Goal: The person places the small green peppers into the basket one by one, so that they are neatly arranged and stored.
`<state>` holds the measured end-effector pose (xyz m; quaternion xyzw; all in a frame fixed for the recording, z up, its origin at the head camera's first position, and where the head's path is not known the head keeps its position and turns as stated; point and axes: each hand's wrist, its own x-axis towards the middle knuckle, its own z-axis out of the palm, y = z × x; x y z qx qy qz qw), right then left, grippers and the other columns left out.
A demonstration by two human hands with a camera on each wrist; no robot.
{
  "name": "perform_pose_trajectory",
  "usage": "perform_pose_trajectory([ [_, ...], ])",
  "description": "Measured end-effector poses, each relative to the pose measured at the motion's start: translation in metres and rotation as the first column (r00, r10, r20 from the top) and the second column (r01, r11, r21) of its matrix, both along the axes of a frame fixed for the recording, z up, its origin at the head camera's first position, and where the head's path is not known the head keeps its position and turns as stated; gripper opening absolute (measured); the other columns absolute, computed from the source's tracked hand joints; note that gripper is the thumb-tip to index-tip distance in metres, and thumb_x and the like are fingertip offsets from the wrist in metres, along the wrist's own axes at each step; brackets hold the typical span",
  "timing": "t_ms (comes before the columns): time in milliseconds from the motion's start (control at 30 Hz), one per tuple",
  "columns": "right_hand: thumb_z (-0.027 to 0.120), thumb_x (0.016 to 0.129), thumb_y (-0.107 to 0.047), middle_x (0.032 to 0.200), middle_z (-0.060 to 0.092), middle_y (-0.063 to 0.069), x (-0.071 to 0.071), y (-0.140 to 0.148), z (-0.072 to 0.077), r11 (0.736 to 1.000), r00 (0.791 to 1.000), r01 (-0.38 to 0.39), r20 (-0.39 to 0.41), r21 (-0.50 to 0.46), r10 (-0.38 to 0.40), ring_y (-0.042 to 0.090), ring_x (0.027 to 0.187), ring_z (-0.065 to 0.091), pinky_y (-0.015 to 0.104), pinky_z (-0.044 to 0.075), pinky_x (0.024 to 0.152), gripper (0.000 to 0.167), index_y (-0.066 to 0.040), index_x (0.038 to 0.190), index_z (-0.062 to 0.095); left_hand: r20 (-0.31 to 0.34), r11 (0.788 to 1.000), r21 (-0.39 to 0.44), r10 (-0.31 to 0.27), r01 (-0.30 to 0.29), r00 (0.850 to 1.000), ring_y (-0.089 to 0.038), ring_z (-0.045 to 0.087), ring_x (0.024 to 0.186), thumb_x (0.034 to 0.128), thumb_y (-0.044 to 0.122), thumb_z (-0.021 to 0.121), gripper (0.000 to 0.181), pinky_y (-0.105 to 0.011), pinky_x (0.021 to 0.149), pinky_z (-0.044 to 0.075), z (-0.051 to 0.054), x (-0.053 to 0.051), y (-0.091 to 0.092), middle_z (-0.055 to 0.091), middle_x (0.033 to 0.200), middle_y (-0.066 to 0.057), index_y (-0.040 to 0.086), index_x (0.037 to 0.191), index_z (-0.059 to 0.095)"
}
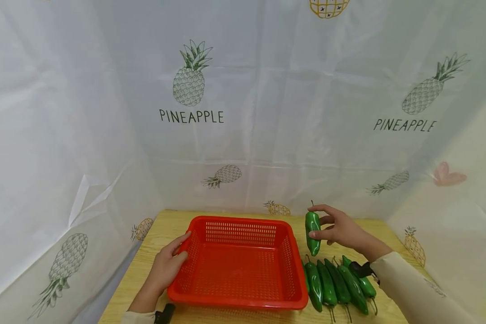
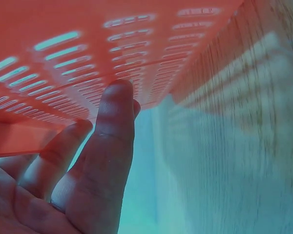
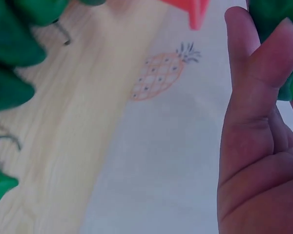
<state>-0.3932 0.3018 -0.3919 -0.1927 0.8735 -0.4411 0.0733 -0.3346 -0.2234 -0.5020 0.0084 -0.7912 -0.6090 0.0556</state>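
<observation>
Held pepper (image 1: 312,245): upright, stem (image 1: 312,204) upward, beside the far right corner of the basket (image 1: 239,304); it appears lifted off the tabletop (image 1: 170,225).
Right hand (image 1: 342,229): your fingers pinch the held pepper, thumb against its side.
Left hand (image 1: 166,266): your fingers grasp the basket at its left rim, some lying against the slotted outer wall.
Pepper weight: expect it to be light; one hand should suffice.
Pepper surface: glossy and smooth, so treat it as slippery; apply even pressure from both sides.
Pepper body: likely firm; avoid squeezing harder than the hold requires.
Pepper hold point: grip across the thick middle. Do not lift by the stem, which is thin and probably the weakest part.
Basket handling: likely light, with slightly flexible walls; steady it by the rim, since it may slide if pushed.
Pepper count: one in your hand; five plainly visible in the row (image 1: 327,285) right of the basket, plus a green sliver at the rim, probably a sixth.
Row arrangement: side by side on the tabletop, stems pointing both ways.
Basket count: one, no pepper visible inside.
Wrist strap count: two black straps (image 1: 361,270), one per wrist.
</observation>
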Motion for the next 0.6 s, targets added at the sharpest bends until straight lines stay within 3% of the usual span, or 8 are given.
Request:
perform_pose_trajectory([
  [333, 0.084, 0.092, -0.022, 0.122, 0.066, 0.022, -0.015, -0.053, 0.011, 0.989, 0.993, -0.110, 0.028, -0.098, 0.113, 0.037, 0.093, 0.074, 0.049, 0.062, 0.073, 0.075, -0.021, 0.155, 0.045, -0.006, 1.000, 0.014, -0.003, 0.003, 1.000, -0.027, 0.073, 0.085, 0.0992, 0.007, 0.059, 0.059, -0.040, 0.062, 0.062, 0.001, 0.002, 0.000, 0.066, 0.139, -0.016, 0.030, 0.154, 0.057],
  [500, 0.085, 0.091, -0.016, 0.122, 0.064, 0.025, -0.020, -0.091, 0.014, 0.967, 0.978, -0.178, 0.079, -0.183, 0.195, 0.040, 0.095, 0.075, 0.060, 0.062, 0.082, 0.072, -0.020, 0.152, 0.046, -0.036, 0.999, 0.040, -0.007, 0.009, 0.999, -0.028, 0.072, 0.086, 0.0996, 0.007, 0.061, 0.058, -0.039, 0.062, 0.062, 0.002, 0.006, 0.002, 0.064, 0.141, -0.018, 0.025, 0.154, 0.057],
  [600, 0.085, 0.090, -0.015, 0.121, 0.065, 0.025, -0.022, -0.112, 0.012, 0.953, 0.967, -0.207, 0.100, -0.222, 0.233, 0.041, 0.096, 0.075, 0.060, 0.062, 0.083, 0.072, -0.020, 0.150, 0.047, -0.046, 0.999, 0.046, -0.010, 0.012, 0.999, -0.027, 0.072, 0.085, 0.0996, 0.006, 0.061, 0.057, -0.039, 0.062, 0.062, 0.002, 0.005, 0.005, 0.065, 0.141, -0.017, 0.024, 0.154, 0.058],
])
